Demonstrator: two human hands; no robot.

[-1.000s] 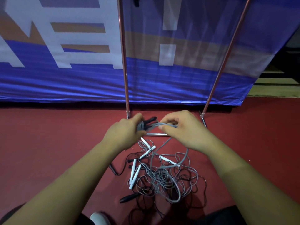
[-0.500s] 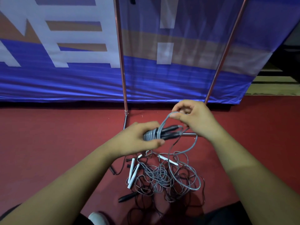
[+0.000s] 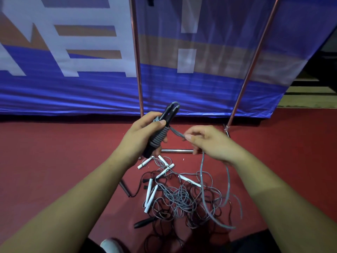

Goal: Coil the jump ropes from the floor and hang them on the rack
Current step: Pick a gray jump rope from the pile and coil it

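My left hand [image 3: 144, 136] grips a pair of black jump rope handles [image 3: 168, 114], held together and tilted up to the right. Grey cord [image 3: 159, 136] is wound in tight turns around them. To the right, my right hand [image 3: 209, 143] pinches the loose part of that grey cord [image 3: 177, 133] between thumb and fingers; the slack hangs down in a long loop [image 3: 227, 179] to the floor. Below lies a tangled pile of jump ropes [image 3: 182, 196] with white handles [image 3: 150, 194] and a black handle [image 3: 144, 222]. The rack's copper poles [image 3: 137, 70] rise behind.
The rack's second pole [image 3: 255, 57] slants up at the right, and its chrome base bar [image 3: 176, 151] lies on the red floor [image 3: 54, 161] between my hands. A blue banner [image 3: 73, 88] hangs behind. My shoe tip [image 3: 111, 245] shows at the bottom edge.
My left hand has turned the handles from lying level to pointing up. My right hand has dropped from above the handles to their right side, drawing the cord out taut.
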